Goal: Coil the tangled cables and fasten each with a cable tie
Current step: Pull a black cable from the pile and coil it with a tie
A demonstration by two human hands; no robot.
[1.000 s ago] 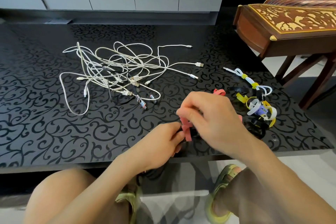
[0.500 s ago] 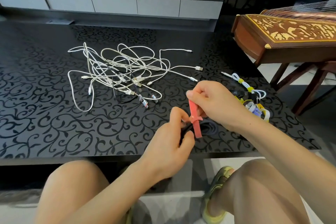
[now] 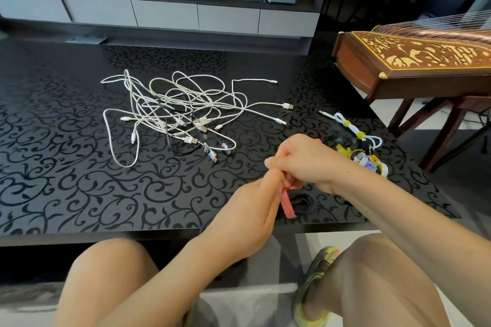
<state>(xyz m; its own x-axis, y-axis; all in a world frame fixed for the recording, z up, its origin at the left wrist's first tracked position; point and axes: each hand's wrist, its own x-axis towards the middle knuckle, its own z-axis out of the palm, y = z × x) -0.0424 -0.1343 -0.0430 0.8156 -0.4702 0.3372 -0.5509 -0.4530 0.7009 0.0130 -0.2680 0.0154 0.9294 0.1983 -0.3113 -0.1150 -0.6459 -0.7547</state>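
- Pinches the pink cable tie [image 3: 288, 207] with the left hand [image 3: 249, 210], fingers curled tight on it, above the counter's [image 3: 66, 180] near edge.
- Grips the tie's upper part with the right hand [image 3: 305, 162], fingers curled shut, touching the left.
- Shows a black coiled cable [image 3: 308, 200] just beneath, with the tie's loose end hanging across it.
- Leaves spare ties [image 3: 369, 160] and a tied white cable [image 3: 350, 127] to the right.
- Leaves tangled white cables [image 3: 180, 114] farther back, mid-counter.
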